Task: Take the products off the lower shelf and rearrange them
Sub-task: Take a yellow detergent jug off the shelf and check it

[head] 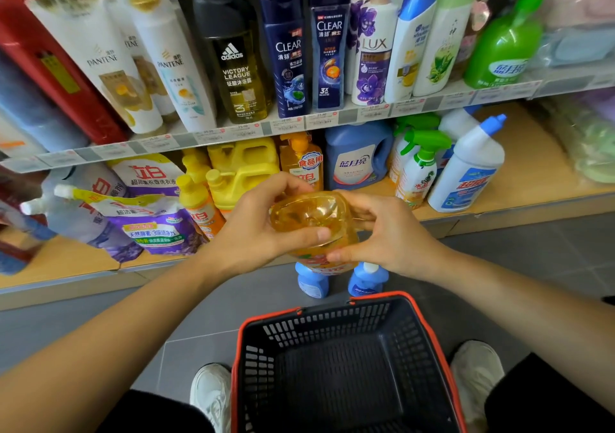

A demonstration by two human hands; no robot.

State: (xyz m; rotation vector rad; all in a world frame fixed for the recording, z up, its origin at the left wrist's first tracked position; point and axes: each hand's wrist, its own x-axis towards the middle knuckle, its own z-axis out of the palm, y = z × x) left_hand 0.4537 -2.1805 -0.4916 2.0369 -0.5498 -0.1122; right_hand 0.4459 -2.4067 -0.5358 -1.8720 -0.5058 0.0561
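Observation:
I hold a clear orange dish-soap bottle in front of the lower shelf, its base turned toward me. My left hand grips its left side, thumb across the front. My right hand grips its right side. On the lower shelf stand yellow jugs, orange soap bottles, a blue detergent jug, green-trigger sprays and a white toilet-cleaner bottle. Purple refill pouches lie at the left.
Two small blue bottles stand on the grey floor below the held bottle. A black basket with a red rim sits between my white shoes. The upper shelf carries shampoo and body-wash bottles.

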